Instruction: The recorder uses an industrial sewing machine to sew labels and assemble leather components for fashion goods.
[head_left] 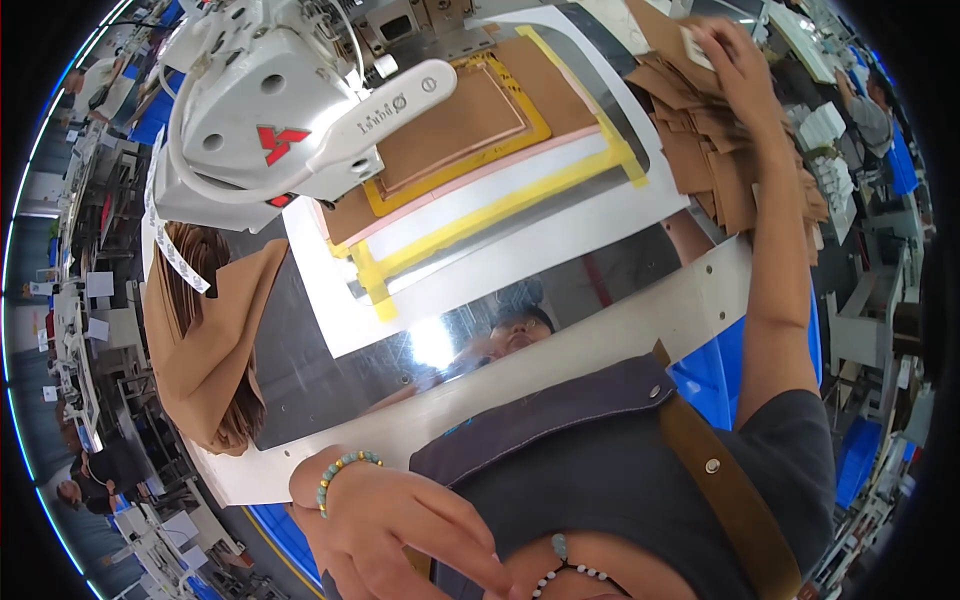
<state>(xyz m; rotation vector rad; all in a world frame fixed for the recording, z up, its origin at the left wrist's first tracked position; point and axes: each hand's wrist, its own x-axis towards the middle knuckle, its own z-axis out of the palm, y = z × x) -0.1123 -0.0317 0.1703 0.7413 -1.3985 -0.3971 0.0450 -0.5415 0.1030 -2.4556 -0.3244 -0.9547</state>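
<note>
At the far right, my right hand (742, 70) reaches over a heap of brown fabric pieces (690, 135). Its fingers are curled over a small white block (696, 48), whose exact kind I cannot make out. My left hand (400, 535), with a beaded bracelet at the wrist, is raised close to my chest at the lower edge. Its fingers are stretched and apart, with nothing seen in them; the tips are partly cut off. Under the white sewing machine head (270, 110), a yellow-edged frame template (530, 128) lies on a brown panel (560, 85).
Yellow tape (470, 232) borders the template on a white sheet (345, 320). The sheet lies on a shiny metal table plate (330, 385). A folded brown bundle (205, 370) sits at the left. Blue bins (715, 365) stand below the table edge. Other people work at both sides.
</note>
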